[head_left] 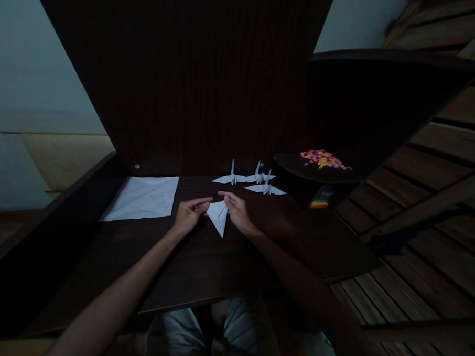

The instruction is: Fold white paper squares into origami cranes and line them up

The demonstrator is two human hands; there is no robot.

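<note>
Between my hands is a piece of folded white paper [217,216], kite-shaped, its long point facing me. My left hand [189,213] pinches its left corner between thumb and fingers. On the opposite side, my right hand [237,211] grips the upper right corner, thumb on top and fingers behind. Just beyond my hands stand three white paper cranes with spread wings: a left crane [231,179], a back crane [258,177] and a front crane [267,189]. A creased white paper sheet [146,197] lies flat to the left.
The dark wooden desk [139,263] has a tall back panel [202,82] and a raised left side edge [62,217]. At right, a small curved shelf [289,162] bears a pile of colourful small pieces [324,158]. Below it is a rainbow-striped packet [320,202]. Wooden slats [425,280] stand farther right.
</note>
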